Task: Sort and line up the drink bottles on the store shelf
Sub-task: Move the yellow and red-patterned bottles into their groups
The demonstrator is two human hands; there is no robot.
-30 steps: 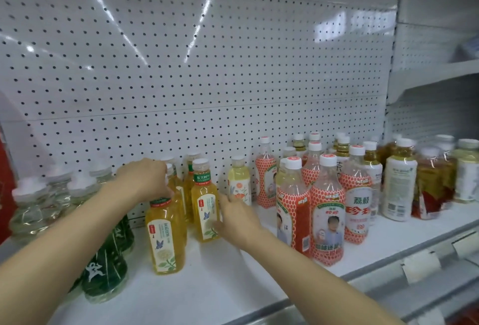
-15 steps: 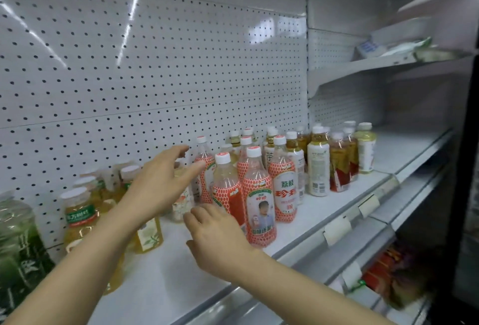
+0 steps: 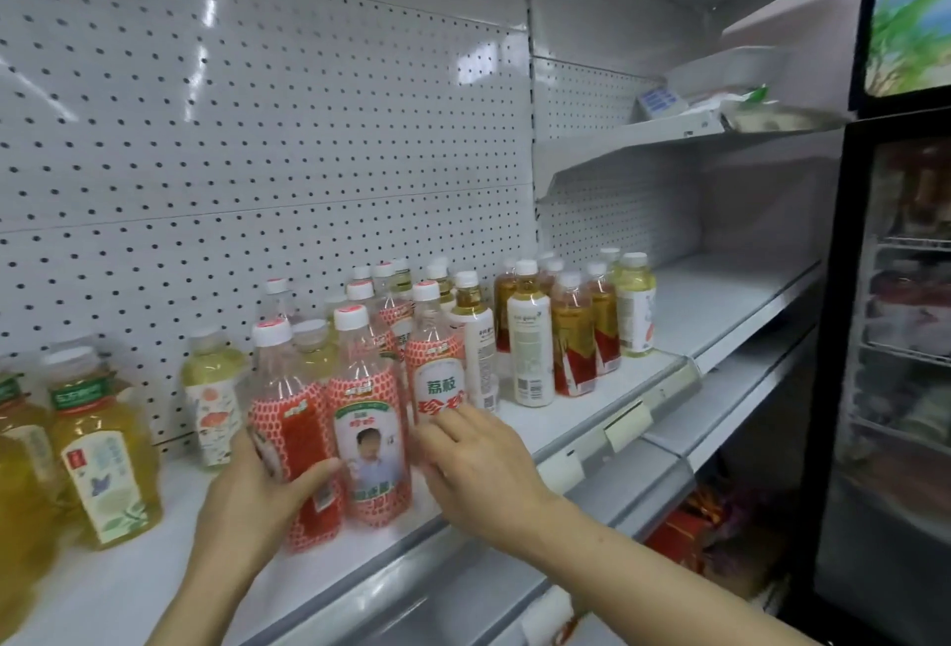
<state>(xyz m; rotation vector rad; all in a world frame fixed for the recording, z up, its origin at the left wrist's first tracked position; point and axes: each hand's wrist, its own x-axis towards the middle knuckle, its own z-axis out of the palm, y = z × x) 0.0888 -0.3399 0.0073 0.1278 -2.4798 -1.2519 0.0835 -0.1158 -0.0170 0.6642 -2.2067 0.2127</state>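
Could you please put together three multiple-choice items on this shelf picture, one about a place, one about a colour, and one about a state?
1. Where does the pale bottle with the orange fruit label stand?
A. At the right end of the bottle group
B. Lying on the upper shelf
C. Inside the fridge

2. What colour are the caps of the red-patterned bottles?
A. Black
B. White
C. Blue

3. What is the left hand doing?
A. Hanging idle below the shelf
B. Resting flat on the pegboard
C. Gripping a red-patterned bottle

Answers: A, no bottle stands beyond it; B, every cap shows white; C, its thumb and fingers wrap the front-left bottle.
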